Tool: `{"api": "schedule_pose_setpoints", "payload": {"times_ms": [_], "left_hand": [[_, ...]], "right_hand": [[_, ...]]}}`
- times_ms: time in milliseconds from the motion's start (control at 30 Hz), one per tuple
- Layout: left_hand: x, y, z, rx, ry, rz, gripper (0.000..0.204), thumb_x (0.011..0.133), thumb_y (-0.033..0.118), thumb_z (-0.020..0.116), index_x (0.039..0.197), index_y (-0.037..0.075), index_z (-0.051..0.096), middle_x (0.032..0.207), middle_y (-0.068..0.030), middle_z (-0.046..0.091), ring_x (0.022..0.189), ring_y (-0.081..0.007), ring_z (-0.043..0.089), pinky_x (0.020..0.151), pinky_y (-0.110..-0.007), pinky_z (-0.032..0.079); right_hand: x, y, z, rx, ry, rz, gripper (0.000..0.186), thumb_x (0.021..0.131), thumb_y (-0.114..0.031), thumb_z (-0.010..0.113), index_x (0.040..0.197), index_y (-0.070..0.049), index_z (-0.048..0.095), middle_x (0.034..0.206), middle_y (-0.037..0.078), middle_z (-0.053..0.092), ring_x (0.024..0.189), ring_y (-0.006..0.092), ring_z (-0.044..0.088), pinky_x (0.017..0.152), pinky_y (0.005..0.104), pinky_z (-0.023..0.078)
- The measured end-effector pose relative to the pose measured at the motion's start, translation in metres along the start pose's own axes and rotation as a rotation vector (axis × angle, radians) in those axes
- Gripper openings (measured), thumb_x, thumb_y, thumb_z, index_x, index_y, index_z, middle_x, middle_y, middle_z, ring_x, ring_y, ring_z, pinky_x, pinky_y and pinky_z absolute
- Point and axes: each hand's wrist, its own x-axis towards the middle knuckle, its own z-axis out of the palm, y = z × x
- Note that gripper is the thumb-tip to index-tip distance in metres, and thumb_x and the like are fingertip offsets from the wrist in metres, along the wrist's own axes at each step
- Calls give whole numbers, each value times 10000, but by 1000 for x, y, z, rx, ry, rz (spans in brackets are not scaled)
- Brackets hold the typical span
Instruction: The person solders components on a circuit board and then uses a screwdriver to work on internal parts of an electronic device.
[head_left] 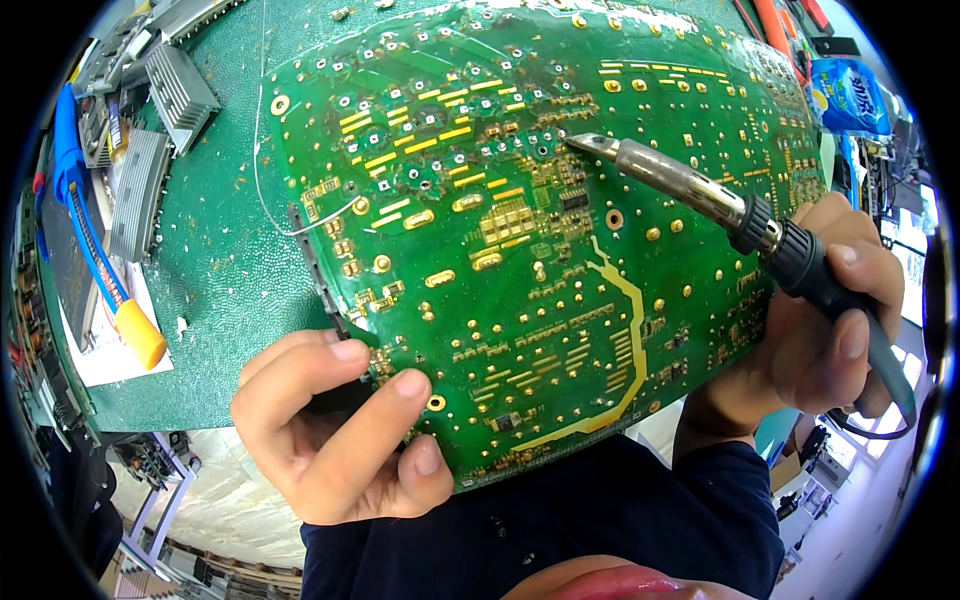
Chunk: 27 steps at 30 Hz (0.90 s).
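A large green circuit board (530, 350) with gold pads and traces fills the middle of the view, tilted. My left hand (335, 425) grips its lower-left edge, fingertips on the face near gold pads. My right hand (840, 290) is closed on a soldering iron (690, 190) at the board's right edge. The iron's tip is over the upper-middle pads; whether it touches them I cannot tell. A thin silvery wire (263, 190) loops beside the left edge and reaches a pad on the left of the board.
Behind the board is a green textured mat (215, 320). At left lie finned metal heat sinks (138, 195), a blue tool with a yellow tip (105, 280) and white paper (120, 370). A blue package (850, 95) and orange-handled tools (775, 30) sit at upper right.
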Motion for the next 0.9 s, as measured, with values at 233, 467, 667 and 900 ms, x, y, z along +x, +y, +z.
{"api": "schedule_pose_setpoints", "payload": {"times_ms": [233, 467, 667, 900], "left_hand": [[0, -1, 2, 1, 15, 5, 285, 775, 297, 697, 956, 81, 741, 1014, -181, 574, 826, -266, 571, 700, -315, 474], [0, -1, 1, -7, 21, 7, 283, 765, 295, 698, 943, 80, 746, 1013, -178, 579, 820, -264, 574, 701, -316, 474], [0, -2, 2, -8, 23, 19, 294, 755, 288, 699, 948, 71, 748, 1007, -181, 582, 813, -263, 579, 694, -319, 473], [1, -2, 1, -12, 26, 20, 302, 752, 284, 695, 951, 62, 746, 1000, -186, 586, 803, -265, 584, 687, -326, 478]], "right_hand": [[0, -1, -2, -2, -23, 25, 410, 925, -366, 583, 1165, -35, 610, 799, 95, 509, 738, 189, 438, 655, 338, 319], [-6, 4, -6, 42, 21, 35, 392, 930, -356, 577, 1155, -37, 616, 795, 91, 503, 735, 192, 429, 657, 335, 316], [2, -1, -5, 27, -28, 94, 395, 934, -353, 577, 1148, -25, 627, 750, 74, 502, 713, 179, 430, 644, 317, 328], [-3, 5, -10, 82, 29, 55, 409, 938, -368, 597, 1139, -14, 632, 741, 79, 520, 712, 181, 457, 637, 314, 346]]}}
